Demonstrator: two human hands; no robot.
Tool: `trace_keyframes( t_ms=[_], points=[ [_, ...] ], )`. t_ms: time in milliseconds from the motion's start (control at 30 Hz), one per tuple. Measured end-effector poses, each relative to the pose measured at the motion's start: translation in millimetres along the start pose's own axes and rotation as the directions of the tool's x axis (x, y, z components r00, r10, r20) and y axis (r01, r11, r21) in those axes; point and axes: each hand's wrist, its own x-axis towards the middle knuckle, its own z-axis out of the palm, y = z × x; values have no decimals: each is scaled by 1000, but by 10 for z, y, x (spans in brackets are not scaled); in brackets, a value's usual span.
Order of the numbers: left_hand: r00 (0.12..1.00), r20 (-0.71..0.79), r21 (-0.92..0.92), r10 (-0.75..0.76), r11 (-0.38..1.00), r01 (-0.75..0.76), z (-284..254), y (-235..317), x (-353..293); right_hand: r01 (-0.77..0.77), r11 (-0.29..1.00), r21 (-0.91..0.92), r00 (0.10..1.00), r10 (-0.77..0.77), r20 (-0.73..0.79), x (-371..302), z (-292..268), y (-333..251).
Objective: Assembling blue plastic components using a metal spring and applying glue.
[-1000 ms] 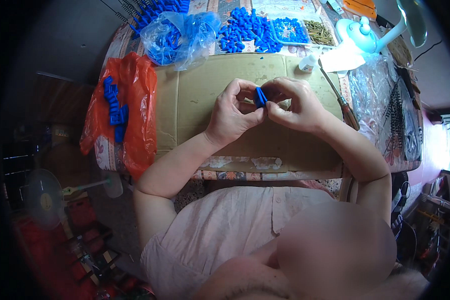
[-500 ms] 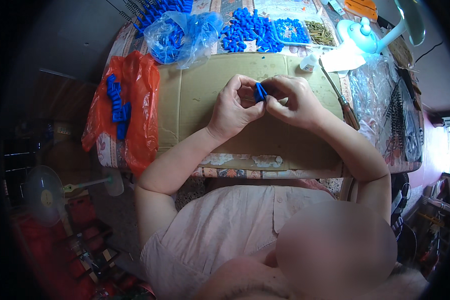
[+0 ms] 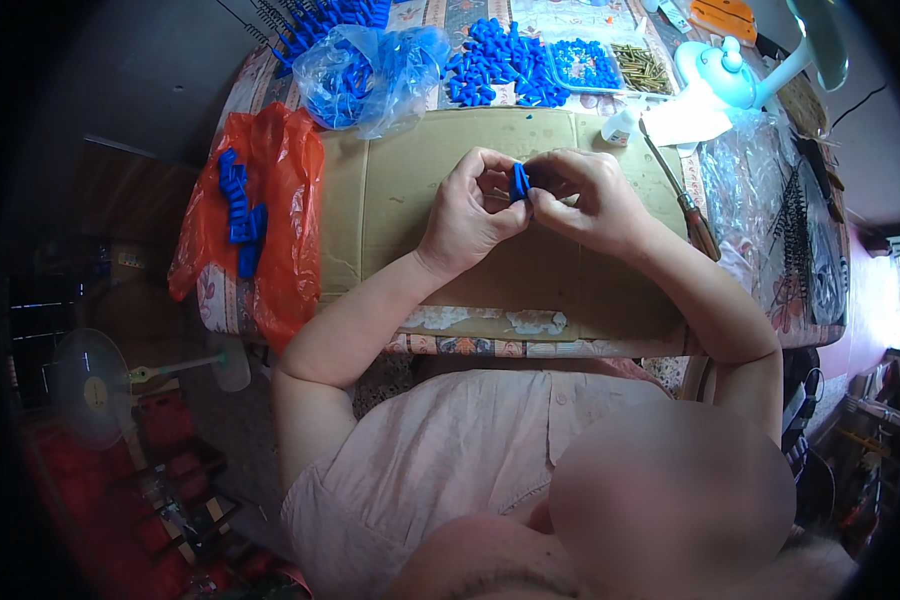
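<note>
Bare cardboard [image 3: 390,215] left of hands

Can't see much of the small blue part [image 3: 519,183], it's mostly buried between the fingers of the left hand [image 3: 467,213] and the right hand [image 3: 587,200], so its shape is anyone's guess. The blue pieces inside the clear bag [image 3: 365,65] at the upper middle are smeared by the plastic. The spiky blue stack [image 3: 320,15] gets chopped off by the top edge. The small brassy bits [image 3: 642,68] are too tiny to make out.
</note>
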Motion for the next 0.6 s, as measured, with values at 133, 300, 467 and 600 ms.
trace_keyframes(
  t_ms=[133,300,467,600],
  points=[
    [999,18,-66,-34,997,36,-17,48,23,-47,997,60,999,47,11,-32,-59,3],
    [982,154,-208,-112,968,143,-103,44,17,-175,980,90,982,168,85,-66,-284,-92],
    [962,208,-336,-178,911,241,-120,86,-14,-63,961,-270,994,84,69,-201,-550,-221],
    [939,283,-431,-196,849,307,-138,106,-21,-214,915,-341,976,211,-47,-395,-828,-49]
  ],
)
